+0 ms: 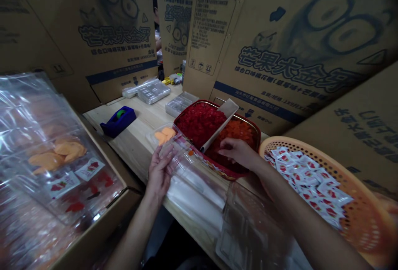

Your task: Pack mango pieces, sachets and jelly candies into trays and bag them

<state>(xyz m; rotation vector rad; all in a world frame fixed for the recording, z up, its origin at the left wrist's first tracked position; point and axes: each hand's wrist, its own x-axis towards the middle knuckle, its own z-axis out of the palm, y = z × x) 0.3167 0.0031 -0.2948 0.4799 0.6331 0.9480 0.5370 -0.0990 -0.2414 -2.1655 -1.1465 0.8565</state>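
Clear plastic compartment tray [182, 162]: sat in the left hand over the pale wooden surface [139, 122], peach-orange sweets [164, 135] at its far end.
Left hand [161, 164]: was closed on the tray's edge.
Right hand [238, 152]: hung above loose orange pieces [238, 131], fingers curled; whether they pinched anything could not be told.
Red divided tub [228, 173]: stood just beyond the tray.
Orange perforated basket [311, 147]: held white sachets [301, 172].

The clear tray [184, 164] lies toward the desk's [141, 127] near edge, orange pieces [164, 135] in its left end. Beside it, nearer the far edge, the red tub [217, 167] stands upright, a pale divider [221, 126] parting red bits [199, 122] from orange bits [239, 130].
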